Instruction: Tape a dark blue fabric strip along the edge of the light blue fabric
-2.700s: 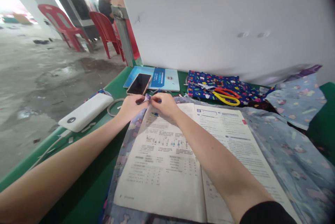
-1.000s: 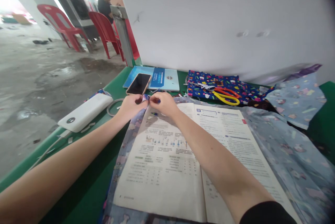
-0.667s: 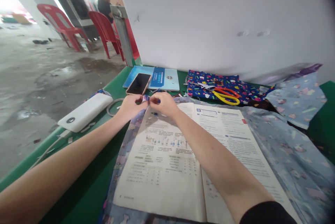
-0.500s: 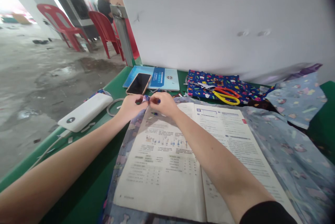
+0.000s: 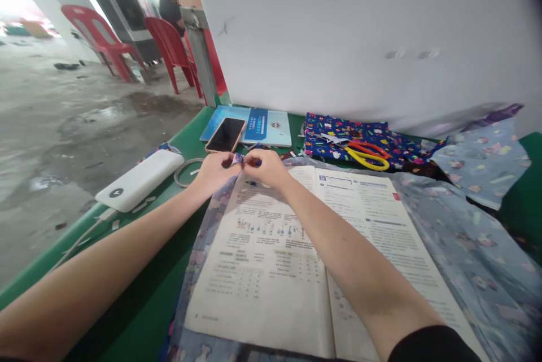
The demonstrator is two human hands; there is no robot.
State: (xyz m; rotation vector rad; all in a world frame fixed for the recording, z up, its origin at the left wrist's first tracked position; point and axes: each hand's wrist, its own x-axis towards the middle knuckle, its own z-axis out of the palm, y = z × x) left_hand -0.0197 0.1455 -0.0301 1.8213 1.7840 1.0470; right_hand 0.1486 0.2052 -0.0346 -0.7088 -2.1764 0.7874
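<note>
An open book (image 5: 271, 311) with printed pages lies on a patterned sheet (image 5: 478, 271) with small cartoon figures, whose edges stick out around it. At the book's upper left corner, my left hand (image 5: 215, 173) pinches a bit of patterned material, dark blue and pale, between thumb and fingers. Close against it, my right hand (image 5: 265, 167) is also closed in a pinch at the same piece. The fingertips nearly meet, and the held piece is mostly hidden by them. My right forearm crosses over the book.
Behind my hands lie a phone (image 5: 226, 135) and a blue booklet (image 5: 275, 127). Scissors (image 5: 368, 157) rest on dark blue patterned fabric (image 5: 322, 125). A white power bank (image 5: 139, 181) with a cable sits at the green table's (image 5: 127, 305) left edge. A person (image 5: 170, 6) sits beyond red chairs (image 5: 167, 46).
</note>
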